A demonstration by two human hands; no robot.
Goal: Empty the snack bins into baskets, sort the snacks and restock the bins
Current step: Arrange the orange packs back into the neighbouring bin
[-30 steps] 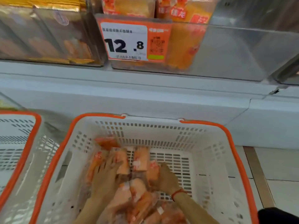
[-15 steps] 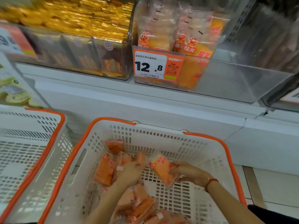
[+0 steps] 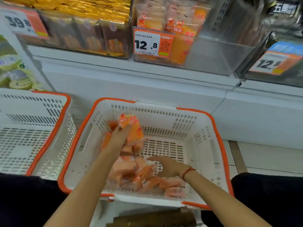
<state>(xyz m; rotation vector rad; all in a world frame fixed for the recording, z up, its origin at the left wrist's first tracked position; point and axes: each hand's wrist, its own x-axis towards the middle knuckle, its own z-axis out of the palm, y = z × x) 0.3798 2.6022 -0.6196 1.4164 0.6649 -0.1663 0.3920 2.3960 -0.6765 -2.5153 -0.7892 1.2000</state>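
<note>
A white basket with an orange rim point(image 3: 218, 138) stands on the floor in front of me, with several orange snack packets point(image 3: 131, 174) heaped in its near left part. My left hand point(image 3: 120, 136) grips a bunch of orange packets point(image 3: 132, 126) and holds them raised above the heap. Lower down, my right hand point(image 3: 167, 167) is spread with relaxed fingers over the packets at the basket's bottom, holding nothing. On the shelf above, a clear bin point(image 3: 201, 53) with a 12.8 price tag holds a few of the same orange packets at its left end.
A second white basket with an orange rim point(image 3: 49, 138) stands to the left. On the shelf are a bin of gold-wrapped snacks point(image 3: 85, 30) at the left and a bin of dark packets point(image 3: 282, 51) at the right. White shelf base point(image 3: 147, 84) runs behind the baskets.
My left hand has lifted a bunch of orange packets up out of the heap. My right hand has let go of its packet and dropped low over the heap. The view has tilted up.
</note>
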